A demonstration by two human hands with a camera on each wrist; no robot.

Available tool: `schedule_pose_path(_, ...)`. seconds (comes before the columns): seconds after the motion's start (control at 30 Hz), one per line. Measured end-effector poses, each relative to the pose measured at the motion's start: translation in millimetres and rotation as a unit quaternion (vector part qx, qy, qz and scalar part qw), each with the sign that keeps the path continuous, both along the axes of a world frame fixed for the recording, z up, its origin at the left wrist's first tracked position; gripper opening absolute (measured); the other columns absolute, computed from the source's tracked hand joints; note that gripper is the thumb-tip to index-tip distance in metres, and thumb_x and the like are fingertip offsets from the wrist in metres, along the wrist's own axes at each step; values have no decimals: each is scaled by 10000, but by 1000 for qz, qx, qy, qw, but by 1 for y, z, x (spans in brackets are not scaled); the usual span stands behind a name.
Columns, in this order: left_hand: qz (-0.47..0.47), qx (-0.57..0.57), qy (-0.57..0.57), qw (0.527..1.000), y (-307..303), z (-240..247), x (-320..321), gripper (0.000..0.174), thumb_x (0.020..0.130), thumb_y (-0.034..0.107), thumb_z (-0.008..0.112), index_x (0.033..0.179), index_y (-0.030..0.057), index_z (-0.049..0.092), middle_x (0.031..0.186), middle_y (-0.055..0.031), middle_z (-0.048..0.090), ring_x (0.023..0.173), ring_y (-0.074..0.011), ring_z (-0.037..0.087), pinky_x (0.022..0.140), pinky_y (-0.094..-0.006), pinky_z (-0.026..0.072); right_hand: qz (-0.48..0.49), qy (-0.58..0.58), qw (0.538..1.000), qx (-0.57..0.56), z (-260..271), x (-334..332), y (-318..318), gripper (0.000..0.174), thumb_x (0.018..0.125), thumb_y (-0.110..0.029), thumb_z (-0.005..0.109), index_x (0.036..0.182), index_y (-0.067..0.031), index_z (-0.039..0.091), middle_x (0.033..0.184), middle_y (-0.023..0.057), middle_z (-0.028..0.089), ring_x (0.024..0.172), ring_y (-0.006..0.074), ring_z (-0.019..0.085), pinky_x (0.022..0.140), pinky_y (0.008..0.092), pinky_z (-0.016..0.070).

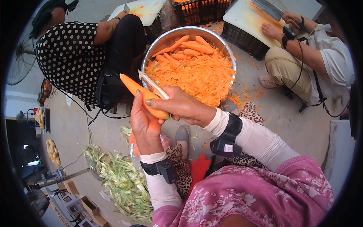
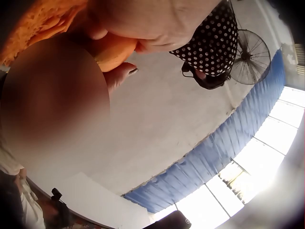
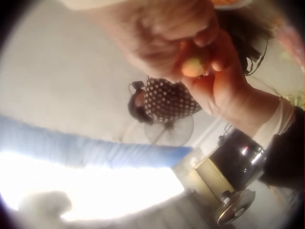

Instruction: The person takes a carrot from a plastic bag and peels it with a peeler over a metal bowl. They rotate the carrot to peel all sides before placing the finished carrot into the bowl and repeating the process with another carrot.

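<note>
In the head view my left hand (image 1: 145, 126) grips a large orange carrot (image 1: 130, 85), its thin tip aimed up and left, away from me. My right hand (image 1: 185, 106) holds a pale-handled peeler (image 1: 155, 87) along the carrot's upper side, with the thumb lying across the carrot near its thick end. The left wrist view shows part of the carrot (image 2: 116, 50) between the hands. In the right wrist view the carrot's yellow-green end (image 3: 193, 67) pokes out between both hands. Ahead stands a wide metal basin (image 1: 233, 68) with whole carrots (image 1: 198, 46) and a heap of orange peelings (image 1: 189, 79).
A person in a polka-dot top (image 1: 70, 56) sits on the left. Across on the right, another person's hand (image 1: 272, 32) is at a cutting board (image 1: 242, 19) on a black crate (image 1: 242, 39). Pale green husks (image 1: 126, 189) lie at lower left, and orange scraps (image 1: 245, 96) litter the floor.
</note>
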State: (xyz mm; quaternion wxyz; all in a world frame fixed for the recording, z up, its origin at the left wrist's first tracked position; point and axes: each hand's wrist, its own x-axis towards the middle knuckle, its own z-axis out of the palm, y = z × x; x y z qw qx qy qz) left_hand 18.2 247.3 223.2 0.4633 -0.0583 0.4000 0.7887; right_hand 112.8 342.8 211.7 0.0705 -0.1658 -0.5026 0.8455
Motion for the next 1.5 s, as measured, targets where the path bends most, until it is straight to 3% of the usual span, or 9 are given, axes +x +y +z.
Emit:
schedule_pose_path(0.17,-17,40,-22,999,1,-24,-6,352,939,299,482,1174,37,480,1058,-118,594,910,-244,608,658,-334,529,26,-16,999,-46,10,7,11,399,900,-323,578,1096,17,503,758,14,577,548,42,585,355,131,322)
schedule_pose_path(0.23,-95,115,-31,988,4,-26,-5,333,945,298,459,1162,47,482,1044,-115,595,872,-230,617,526,-287,512,19,-25,998,-54,10,9,14,385,902,-321,575,1073,18,514,754,14,576,542,40,581,353,132,320)
schedule_pose_path(0.3,-57,70,-17,996,10,-24,5,311,946,290,451,1146,55,490,1029,-105,598,853,-215,623,467,-264,492,32,-18,998,-49,8,12,16,364,896,-313,585,1041,16,529,758,15,576,549,47,588,357,129,323)
schedule_pose_path(0.5,-26,27,31,999,18,-20,26,312,889,346,566,1099,119,526,921,-35,605,771,-153,585,479,-284,419,-10,-21,993,115,21,22,21,371,859,-338,601,1047,-21,554,712,-30,568,533,9,538,393,135,314)
schedule_pose_path(0.83,77,74,11,994,31,-6,54,295,908,199,514,1119,-7,507,976,-85,587,815,-173,619,684,-315,533,-45,-110,978,172,10,30,41,424,829,-333,644,1117,-36,553,756,-13,585,526,21,490,401,152,300)
schedule_pose_path(0.9,74,64,12,995,36,-9,56,288,931,270,499,1141,78,539,984,-34,605,849,-121,594,675,-288,504,-40,-83,978,185,14,30,42,436,828,-341,649,1126,-40,549,765,-15,583,530,17,492,400,153,298)
schedule_pose_path(1.03,95,84,27,992,44,-15,59,280,926,244,509,1115,41,541,959,-55,608,803,-137,619,636,-274,535,-75,-90,980,161,21,30,38,428,840,-313,647,1140,-29,535,753,-25,563,518,8,478,393,149,304)
schedule_pose_path(1.43,123,101,-30,987,61,-12,72,385,872,189,535,1170,-33,432,1088,-148,550,965,-227,584,816,-326,483,-47,-92,977,186,11,34,54,330,912,-256,547,1152,-31,523,821,-33,562,607,3,518,418,128,367)
schedule_pose_path(1.5,128,81,-33,988,63,-12,71,406,867,187,538,1184,-39,422,1095,-154,550,973,-231,583,816,-322,482,-82,-96,974,190,10,32,51,278,887,-264,583,1050,-41,555,769,-27,559,550,9,490,388,147,332)
